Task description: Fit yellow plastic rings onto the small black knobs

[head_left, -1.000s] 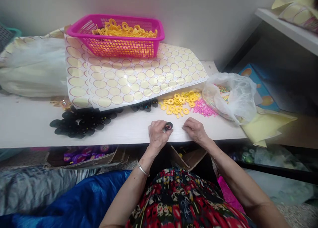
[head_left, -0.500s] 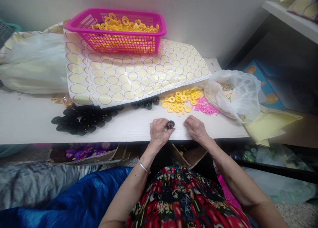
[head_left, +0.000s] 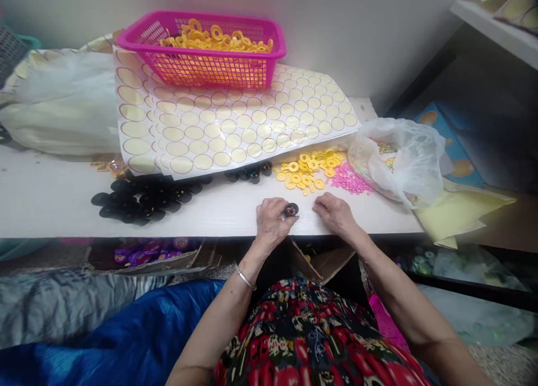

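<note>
My left hand [head_left: 271, 221] grips a small black cup [head_left: 291, 209] between thumb and fingers, its mouth turned up and small coloured beads inside. To the right, my right hand [head_left: 334, 211] hovers low at the table, fingers pinched together; anything between them is too small to make out. Beyond the hands lie a pile of yellow rings [head_left: 305, 167] and a spread of pink beads [head_left: 351, 180]. Several black cups [head_left: 254, 173] stand at the edge of the sticker sheets, and a bigger heap of black cups [head_left: 143, 201] lies to the left.
Sheets of round cream stickers [head_left: 247, 122] cover the back of the white table [head_left: 218, 218]. On them stands a pink basket [head_left: 218, 66] of yellow rings. A clear plastic bag [head_left: 414, 162] of coloured beads sits at right. Below the front edge are cardboard boxes [head_left: 321, 263].
The view has shifted slightly. My left hand still holds the black cup, and my right hand stays pinched beside it with hardly any movement.
</note>
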The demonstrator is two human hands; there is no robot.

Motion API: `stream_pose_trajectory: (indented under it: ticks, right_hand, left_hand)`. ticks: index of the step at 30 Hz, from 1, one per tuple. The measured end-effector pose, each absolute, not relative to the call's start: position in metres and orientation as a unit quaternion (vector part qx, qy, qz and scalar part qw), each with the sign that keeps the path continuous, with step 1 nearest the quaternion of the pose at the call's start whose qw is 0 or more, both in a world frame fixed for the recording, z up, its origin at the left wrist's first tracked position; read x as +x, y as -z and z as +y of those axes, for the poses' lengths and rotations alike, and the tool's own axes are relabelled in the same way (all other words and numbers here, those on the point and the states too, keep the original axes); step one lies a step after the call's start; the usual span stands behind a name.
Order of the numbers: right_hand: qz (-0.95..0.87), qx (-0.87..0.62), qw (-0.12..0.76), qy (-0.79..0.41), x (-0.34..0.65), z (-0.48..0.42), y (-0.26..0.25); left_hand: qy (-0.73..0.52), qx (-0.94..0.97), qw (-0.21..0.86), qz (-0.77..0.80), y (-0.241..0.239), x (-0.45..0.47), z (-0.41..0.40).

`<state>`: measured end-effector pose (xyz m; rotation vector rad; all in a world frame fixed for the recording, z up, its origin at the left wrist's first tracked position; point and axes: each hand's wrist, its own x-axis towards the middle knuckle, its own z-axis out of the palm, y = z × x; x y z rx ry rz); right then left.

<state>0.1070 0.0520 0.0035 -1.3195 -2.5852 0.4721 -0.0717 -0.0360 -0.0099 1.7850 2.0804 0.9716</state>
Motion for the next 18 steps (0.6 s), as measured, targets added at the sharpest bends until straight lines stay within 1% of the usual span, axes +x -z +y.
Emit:
stream_pose_trajectory:
  ticks: [4, 8, 10, 12, 18]
  right_hand:
    - [-0.88, -0.434, 0.134, -0.138, 0.106, 0.048, 0.001]
    - [-0.875, -0.383, 0.226, -0.193, 0.092, 0.043, -0.011]
    - [-0.881, -0.34, 0.255, -0.21, 0.082, 0.039, -0.021]
    - [-0.9, -0.305, 0.243, -0.196, 0.072, 0.035, -0.03]
    - [-0.949, -0.282, 0.112, -0.081, 0.059, 0.03, -0.039]
  left_hand:
    - [-0.329, 0.61, 0.119, 0.711, 0.009, -0.072, -0.036]
    - [-0.325, 0.612, 0.118, 0.711, 0.008, -0.07, -0.036]
    - [-0.326, 0.612, 0.117, 0.711, 0.007, -0.069, -0.036]
    - [-0.327, 0.612, 0.115, 0.711, 0.006, -0.068, -0.037]
    - [-0.325, 0.612, 0.128, 0.709, 0.004, -0.068, -0.038]
